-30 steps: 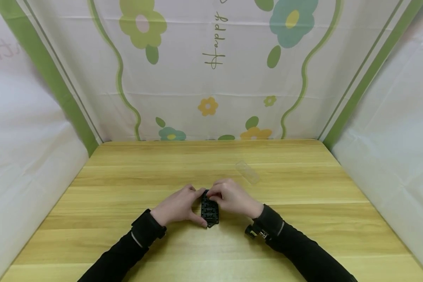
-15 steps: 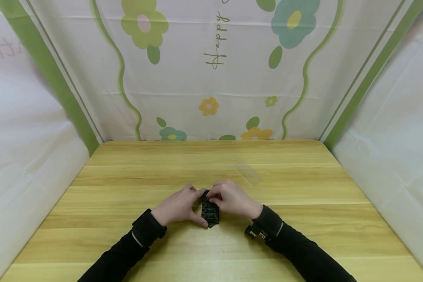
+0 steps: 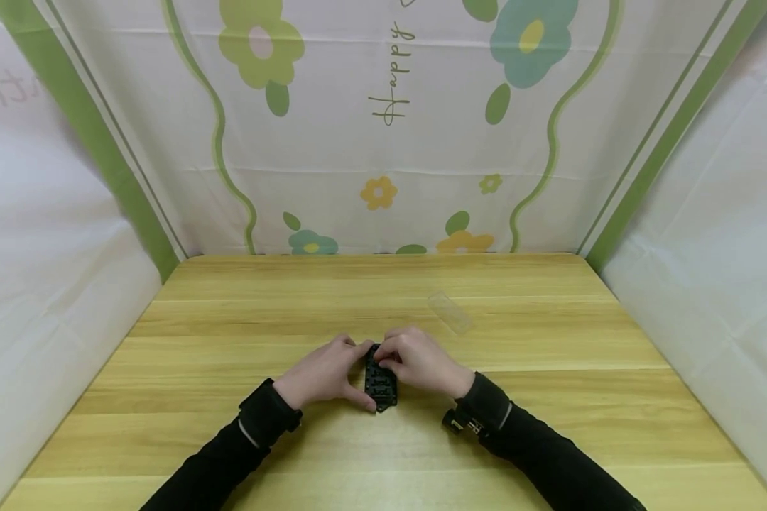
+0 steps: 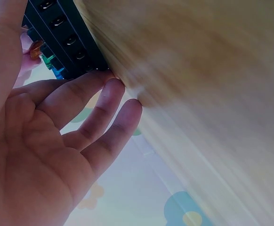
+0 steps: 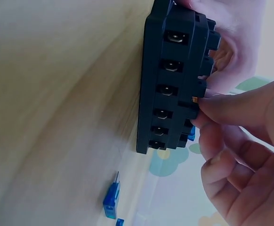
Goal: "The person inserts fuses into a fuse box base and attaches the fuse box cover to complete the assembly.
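On the wooden table [image 3: 230, 433] lies a black fuse block [image 3: 381, 389], long and narrow, with a row of terminal openings along its side in both wrist views. My left hand [image 3: 319, 372] grips it by the ends, thumb at the near end and fingertips at the far end. My right hand [image 3: 425, 363] is over the block's far half, thumb and forefinger pinching a small orange fuse [image 5: 195, 100], mostly hidden by the fingertips. Beyond the pinch in the left wrist view, a green fuse [image 4: 47, 61] and a blue fuse [image 4: 58, 73] show on the block's top.
Behind my right hand lies a clear plastic cover [image 3: 449, 313]. The right wrist view has a small blue piece [image 5: 111, 200] with a thin pale tip lying on the table. White cloth walls [image 3: 383, 149] with printed flowers stand round the back and sides.
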A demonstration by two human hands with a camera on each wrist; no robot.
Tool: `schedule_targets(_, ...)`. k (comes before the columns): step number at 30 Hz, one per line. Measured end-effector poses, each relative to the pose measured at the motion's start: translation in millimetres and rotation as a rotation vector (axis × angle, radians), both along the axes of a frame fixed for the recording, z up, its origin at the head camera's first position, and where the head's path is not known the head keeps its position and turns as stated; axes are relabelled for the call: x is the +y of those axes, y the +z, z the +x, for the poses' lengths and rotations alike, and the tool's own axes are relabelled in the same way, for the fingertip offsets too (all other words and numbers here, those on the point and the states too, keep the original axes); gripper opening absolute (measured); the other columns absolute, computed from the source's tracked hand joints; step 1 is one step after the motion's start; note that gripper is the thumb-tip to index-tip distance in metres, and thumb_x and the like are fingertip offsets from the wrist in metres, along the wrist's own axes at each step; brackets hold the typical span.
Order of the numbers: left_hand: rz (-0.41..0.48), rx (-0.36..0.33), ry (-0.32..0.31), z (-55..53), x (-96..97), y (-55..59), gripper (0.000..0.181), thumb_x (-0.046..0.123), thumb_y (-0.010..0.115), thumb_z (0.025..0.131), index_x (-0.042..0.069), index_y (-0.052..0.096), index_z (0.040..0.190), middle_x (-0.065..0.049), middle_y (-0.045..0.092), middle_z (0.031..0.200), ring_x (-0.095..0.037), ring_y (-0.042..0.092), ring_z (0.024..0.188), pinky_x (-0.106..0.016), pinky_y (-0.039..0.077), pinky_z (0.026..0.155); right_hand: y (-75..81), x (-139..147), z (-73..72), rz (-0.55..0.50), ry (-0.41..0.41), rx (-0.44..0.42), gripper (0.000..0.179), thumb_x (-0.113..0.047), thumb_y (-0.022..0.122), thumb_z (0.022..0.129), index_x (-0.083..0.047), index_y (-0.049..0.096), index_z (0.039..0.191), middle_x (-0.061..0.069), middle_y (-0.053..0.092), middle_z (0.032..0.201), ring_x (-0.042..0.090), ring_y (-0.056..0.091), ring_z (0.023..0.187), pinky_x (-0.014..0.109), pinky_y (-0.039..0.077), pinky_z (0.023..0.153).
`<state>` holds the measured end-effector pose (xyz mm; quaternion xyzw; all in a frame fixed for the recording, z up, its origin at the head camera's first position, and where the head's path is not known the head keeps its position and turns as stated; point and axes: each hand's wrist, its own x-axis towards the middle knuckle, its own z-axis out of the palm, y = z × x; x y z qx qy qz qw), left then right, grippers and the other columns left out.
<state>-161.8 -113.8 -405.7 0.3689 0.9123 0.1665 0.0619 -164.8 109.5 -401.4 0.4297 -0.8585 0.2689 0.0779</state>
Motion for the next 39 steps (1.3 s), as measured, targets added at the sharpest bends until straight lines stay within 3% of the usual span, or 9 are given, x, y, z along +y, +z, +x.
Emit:
schedule_targets(15, -0.003, -0.002, 0.005, 0.1, 0.3, 1.0, 0.104, 0.069, 0.076, 0.068, 0.009, 0.047, 0.147, -0.012, 0.056, 0.117, -0.018, 0.052, 0.096, -0.033, 0.047, 0.077, -0.5, -3.5, 5.4, 0.01, -0.038, 0.063, 0.016, 0.004, 0.068, 0.089, -0.005, 0.079, 0.095, 0.001, 0.062, 0.081, 0.01, 0.058, 0.068, 0.018, 0.046, 0.06)
schedule_targets(20, 0.001, -0.003, 0.002, 0.8, -0.2, 1.4, 0.104, 0.069, 0.077, 0.068, 0.009, 0.047, 0.147, -0.012, 0.056, 0.117, -0.018, 0.052, 0.096, -0.034, 0.048, 0.078, -2.2, -5.4, 7.9, 0.046, -0.068, 0.088, 0.015, 0.001, 0.069, 0.089, -0.008, 0.078, 0.096, 0.0, 0.063, 0.086, 0.012, 0.061, 0.075, 0.022, 0.05, 0.066)
schedule_targets(39, -0.006, 0.005, -0.002, 0.5, 0.9, 0.9, 0.102, 0.07, 0.076, 0.068, 0.012, 0.048, 0.147, -0.013, 0.055, 0.116, -0.018, 0.052, 0.095, -0.034, 0.048, 0.077, -2.4, -5.2, 9.2, 0.031, -0.092, 0.05, 0.011, -0.004, 0.071, 0.089, -0.011, 0.077, 0.096, -0.001, 0.063, 0.089, 0.011, 0.061, 0.077, 0.023, 0.05, 0.067)
